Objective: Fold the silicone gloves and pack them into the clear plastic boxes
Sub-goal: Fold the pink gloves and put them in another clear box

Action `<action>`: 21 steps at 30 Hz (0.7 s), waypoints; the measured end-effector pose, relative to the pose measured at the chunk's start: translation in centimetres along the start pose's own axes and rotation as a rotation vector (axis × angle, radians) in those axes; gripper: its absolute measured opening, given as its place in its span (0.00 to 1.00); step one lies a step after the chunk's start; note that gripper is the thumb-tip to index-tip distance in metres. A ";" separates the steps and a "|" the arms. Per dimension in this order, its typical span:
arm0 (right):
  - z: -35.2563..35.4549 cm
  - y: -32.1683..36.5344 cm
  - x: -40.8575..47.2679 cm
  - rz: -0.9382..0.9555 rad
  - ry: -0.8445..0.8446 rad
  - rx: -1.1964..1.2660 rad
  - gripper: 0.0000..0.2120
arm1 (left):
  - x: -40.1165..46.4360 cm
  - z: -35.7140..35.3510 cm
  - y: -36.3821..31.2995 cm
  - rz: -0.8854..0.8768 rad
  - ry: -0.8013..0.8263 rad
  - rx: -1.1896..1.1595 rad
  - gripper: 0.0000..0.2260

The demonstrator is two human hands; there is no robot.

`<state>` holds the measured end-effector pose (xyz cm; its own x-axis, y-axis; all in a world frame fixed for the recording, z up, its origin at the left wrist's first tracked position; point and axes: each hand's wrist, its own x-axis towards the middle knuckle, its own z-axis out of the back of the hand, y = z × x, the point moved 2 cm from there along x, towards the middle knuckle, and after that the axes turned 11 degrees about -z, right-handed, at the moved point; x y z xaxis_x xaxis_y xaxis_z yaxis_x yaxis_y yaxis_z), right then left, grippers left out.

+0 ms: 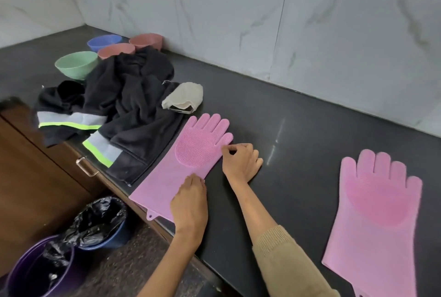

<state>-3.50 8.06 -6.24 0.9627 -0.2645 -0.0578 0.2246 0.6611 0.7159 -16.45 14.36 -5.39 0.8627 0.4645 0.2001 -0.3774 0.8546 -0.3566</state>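
L hand (189,201) rests on the cuff end of the near pink silicone glove (181,165), fingers curled at its right edge, seemingly gripping it. That glove lies flat, palm up, at the bench (298,129) front edge. R hand (241,160) pinches the glove's thumb side. 2nd glove (374,203) lies flat, well apart to the right. For a clean fold: lift both edges together, keep the cuff from sliding off. No clear boxes in view. Behind: dark jacket (128,96), bowls (76,64).

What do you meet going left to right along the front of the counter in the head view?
Black jacket with grey and yellow-green stripes → pink silicone glove under both hands → second pink silicone glove lying flat.
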 end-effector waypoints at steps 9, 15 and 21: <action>5.4 -4.1 4.3 -0.155 -0.036 0.096 0.07 | 0.4 -1.8 -6.8 -0.193 0.036 0.071 0.04; 10.2 -8.2 6.8 -0.247 -0.050 0.196 0.12 | -1.0 -2.9 -12.9 -0.409 0.058 0.042 0.09; 14.8 -10.0 7.7 -0.218 -0.228 -0.227 0.10 | -2.1 -5.2 -15.9 -0.480 0.115 -0.034 0.06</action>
<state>-0.61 -10.95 -3.59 0.8359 -0.5486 -0.0172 0.4727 0.7037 0.5304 -10.45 -1.44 -4.87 0.9688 -0.0099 0.2475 0.0811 0.9568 -0.2792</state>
